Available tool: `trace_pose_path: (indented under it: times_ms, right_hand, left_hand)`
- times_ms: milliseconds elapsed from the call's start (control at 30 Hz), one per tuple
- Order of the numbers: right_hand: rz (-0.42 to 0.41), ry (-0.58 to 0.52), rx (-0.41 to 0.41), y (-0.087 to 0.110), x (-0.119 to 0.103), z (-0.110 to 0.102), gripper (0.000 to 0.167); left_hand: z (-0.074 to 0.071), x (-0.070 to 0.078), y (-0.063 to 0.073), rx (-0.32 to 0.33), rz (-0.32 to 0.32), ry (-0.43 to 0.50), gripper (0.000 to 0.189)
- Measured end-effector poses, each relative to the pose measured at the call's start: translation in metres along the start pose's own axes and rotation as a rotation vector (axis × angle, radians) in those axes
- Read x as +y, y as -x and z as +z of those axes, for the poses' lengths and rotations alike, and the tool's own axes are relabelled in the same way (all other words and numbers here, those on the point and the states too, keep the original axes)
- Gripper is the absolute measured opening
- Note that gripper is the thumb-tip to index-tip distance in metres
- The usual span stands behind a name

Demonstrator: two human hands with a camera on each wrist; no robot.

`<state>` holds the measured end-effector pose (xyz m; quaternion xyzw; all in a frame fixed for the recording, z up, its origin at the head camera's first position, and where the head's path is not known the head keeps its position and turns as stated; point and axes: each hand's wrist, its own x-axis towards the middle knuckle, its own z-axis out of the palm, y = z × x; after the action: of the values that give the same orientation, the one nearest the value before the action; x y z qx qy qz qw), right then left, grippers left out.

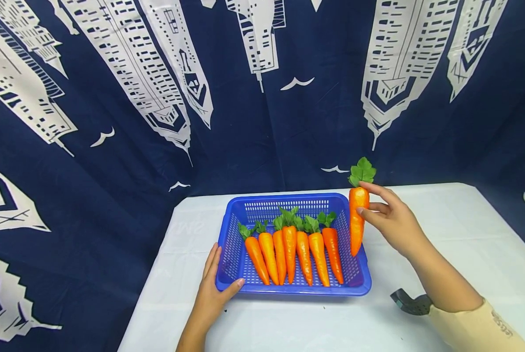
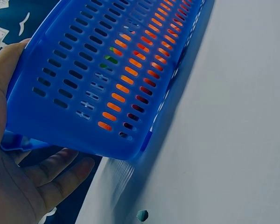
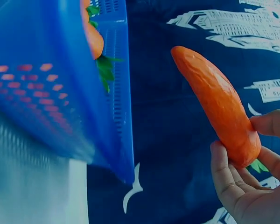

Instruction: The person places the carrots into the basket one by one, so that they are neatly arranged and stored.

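My right hand (image 1: 392,217) pinches an orange carrot (image 1: 357,215) near its leafy top, between thumb and fingers. The carrot hangs tip down over the right rim of a blue plastic basket (image 1: 297,290); in the right wrist view the carrot (image 3: 219,107) is apart from the basket wall (image 3: 37,42). Several more carrots (image 1: 290,252) lie side by side in the basket, green tops toward the back. At the front left corner, my left hand (image 1: 211,288) rests against the basket, thumb at the rim and fingers fairly straight along the left side.
The basket stands on a white-covered table (image 1: 288,322). A dark blue curtain (image 1: 253,142) with white building prints hangs behind it. A dark strap-like device (image 1: 409,302) sits at my right wrist, by the beige sleeve (image 1: 473,327).
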<state>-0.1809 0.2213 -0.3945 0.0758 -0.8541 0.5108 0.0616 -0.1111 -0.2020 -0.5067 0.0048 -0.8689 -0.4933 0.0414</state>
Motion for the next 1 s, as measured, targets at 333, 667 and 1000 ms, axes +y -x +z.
trace_pose_path:
  times_ms: [333,667,1000]
  right_hand:
    - [-0.074,-0.080,-0.022,-0.023,-0.011,0.027,0.059]
    - [-0.029,-0.075,-0.086,-0.049,-0.014,0.045,0.058]
    - [0.019,-0.004,-0.243,-0.067,-0.004,0.068,0.052]
  left_hand:
    - [0.000,-0.001,0.000,-0.004,-0.001,0.007,0.101]
    - [-0.001,-0.002,-0.002,0.003,-0.001,0.007,0.101]
    - [0.000,0.000,-0.001,-0.003,-0.027,0.005,0.102]
